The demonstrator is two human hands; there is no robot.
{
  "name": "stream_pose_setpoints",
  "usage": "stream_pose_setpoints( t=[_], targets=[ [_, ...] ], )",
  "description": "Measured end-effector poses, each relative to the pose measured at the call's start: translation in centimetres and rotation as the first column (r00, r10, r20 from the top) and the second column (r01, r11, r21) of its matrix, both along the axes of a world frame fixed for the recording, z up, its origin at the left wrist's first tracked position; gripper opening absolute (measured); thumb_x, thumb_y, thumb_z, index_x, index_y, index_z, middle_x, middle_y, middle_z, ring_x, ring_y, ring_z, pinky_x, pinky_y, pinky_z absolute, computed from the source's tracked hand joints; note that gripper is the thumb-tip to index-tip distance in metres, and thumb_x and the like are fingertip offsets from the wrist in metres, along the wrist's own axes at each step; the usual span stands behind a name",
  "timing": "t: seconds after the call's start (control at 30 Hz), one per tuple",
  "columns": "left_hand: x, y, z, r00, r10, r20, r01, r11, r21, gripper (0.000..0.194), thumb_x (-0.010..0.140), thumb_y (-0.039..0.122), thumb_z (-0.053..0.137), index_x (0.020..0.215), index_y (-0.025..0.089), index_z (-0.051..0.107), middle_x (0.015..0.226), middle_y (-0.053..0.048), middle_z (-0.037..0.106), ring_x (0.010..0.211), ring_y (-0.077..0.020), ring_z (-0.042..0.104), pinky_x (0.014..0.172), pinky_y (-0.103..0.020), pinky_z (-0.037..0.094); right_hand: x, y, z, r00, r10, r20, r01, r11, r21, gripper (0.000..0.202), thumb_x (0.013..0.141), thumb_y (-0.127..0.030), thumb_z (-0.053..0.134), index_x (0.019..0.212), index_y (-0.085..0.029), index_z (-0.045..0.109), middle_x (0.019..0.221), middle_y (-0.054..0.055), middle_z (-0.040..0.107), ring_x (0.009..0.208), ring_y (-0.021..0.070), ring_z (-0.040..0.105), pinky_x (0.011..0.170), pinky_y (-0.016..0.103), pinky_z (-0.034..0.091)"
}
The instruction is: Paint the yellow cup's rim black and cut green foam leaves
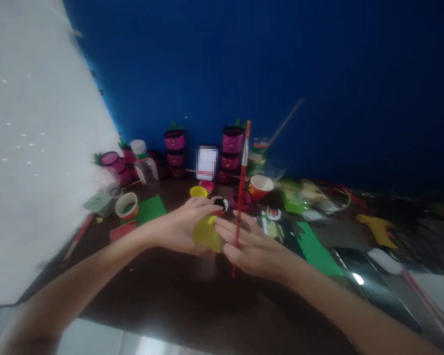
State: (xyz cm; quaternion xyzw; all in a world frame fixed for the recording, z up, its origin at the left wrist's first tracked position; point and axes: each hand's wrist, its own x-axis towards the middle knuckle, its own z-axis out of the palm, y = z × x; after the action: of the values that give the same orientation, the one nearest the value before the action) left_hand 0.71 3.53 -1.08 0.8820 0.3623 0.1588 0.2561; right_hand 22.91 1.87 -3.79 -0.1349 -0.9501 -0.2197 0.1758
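My left hand (187, 224) is wrapped round a yellow rounded object (207, 234) above the dark table, near the middle of the view. On its right side, the fingers of my right hand (249, 244) reach to the same object. A long red paintbrush (241, 182) stands nearly upright between the fingers of my right hand. Just behind the hands are a small pot with a dark inside (220, 203), a yellow lid or dish (199, 192) and a pink one (206, 186). The hands are slightly blurred.
Stacked pink cups (175, 155) stand along the blue wall, with a phone (207, 162) between stacks. A paper cup (261, 186) and a bowl (127, 206) flank the hands. Green paper (318, 251), a dark tablet (375, 286) and a yellow glue gun (379, 230) lie right.
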Motion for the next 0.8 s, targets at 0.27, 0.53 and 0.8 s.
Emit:
stream_pose_setpoints(
  t=[0.27,0.53,0.8],
  targets=[
    [-0.4,-1.1,0.1,0.990,0.138,0.009,-0.137,0.970,0.198,0.079,0.062,0.042,0.071,0.130,0.019,0.038,0.134,-0.014,0.037,0.128,-0.0310,0.030,0.102,-0.048,0.034,0.5,-0.5,0.0,0.997,0.061,-0.036,-0.058,0.995,0.075,0.010,0.084,-0.009,0.044,0.083,-0.017,0.049,0.107,0.013,0.064,0.113,0.0232,0.054,0.102,0.051,0.031],
    [-0.5,-3.0,-1.2,0.957,0.287,-0.034,-0.239,0.853,0.464,0.076,0.062,0.043,0.071,0.127,0.016,0.041,0.137,-0.019,0.033,0.132,-0.0396,0.018,0.104,-0.064,0.018,0.6,-0.5,-0.8,0.986,0.089,-0.139,-0.078,0.994,0.077,0.009,0.083,-0.009,0.049,0.082,-0.018,0.046,0.106,0.013,0.065,0.115,0.0230,0.053,0.102,0.051,0.034],
    [-0.2,-2.5,-1.1,0.955,0.274,-0.112,-0.212,0.898,0.387,0.059,0.064,0.040,0.071,0.116,0.019,0.054,0.136,-0.017,0.033,0.130,-0.0407,0.019,0.100,-0.066,0.022,0.5,-0.6,-0.8,0.990,0.072,-0.123,-0.065,0.996,0.064,0.007,0.084,-0.010,0.048,0.084,-0.018,0.048,0.105,0.013,0.066,0.114,0.0228,0.054,0.102,0.051,0.033]
  ],
)
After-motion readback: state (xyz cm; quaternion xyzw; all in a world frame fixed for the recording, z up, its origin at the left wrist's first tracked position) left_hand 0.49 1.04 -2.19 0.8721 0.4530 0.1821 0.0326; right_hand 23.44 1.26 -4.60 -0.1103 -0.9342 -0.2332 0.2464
